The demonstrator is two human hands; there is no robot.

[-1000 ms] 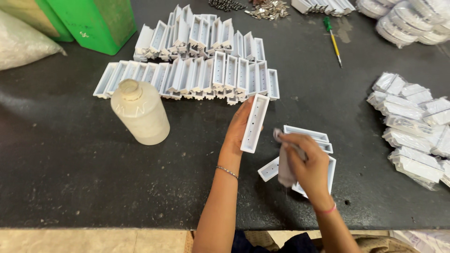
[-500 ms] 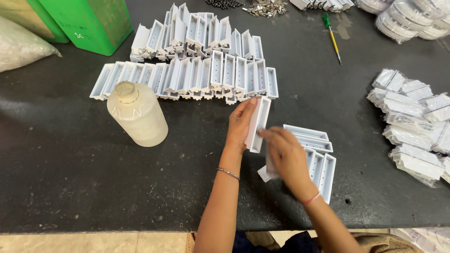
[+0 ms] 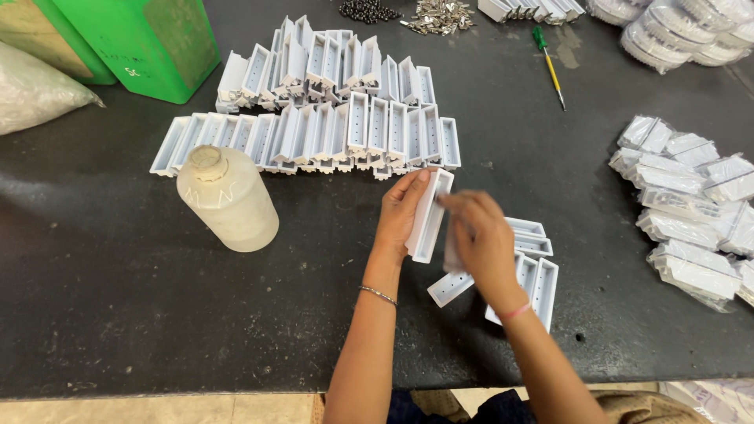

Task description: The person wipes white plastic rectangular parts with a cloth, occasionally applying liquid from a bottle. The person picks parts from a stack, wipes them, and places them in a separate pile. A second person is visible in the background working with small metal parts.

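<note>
While the left hand (image 3: pixel 402 210) grips a white plastic tray (image 3: pixel 430 215) on edge, fingers wrapped along its side, the right hand (image 3: pixel 481 239) curls beside it, fingertips pressed to the tray's inner face; its hold is blurred. Both forearms reach up from the table edge. Loose trays (image 3: pixel 534 271) lie beneath on the black table (image 3: pixel 118 314). Bottle (image 3: pixel 226 199) left; tray rows (image 3: pixel 330 126) behind.

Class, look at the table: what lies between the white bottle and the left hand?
In the head view, only bare dark tabletop lies between the white bottle and the left hand.
</note>
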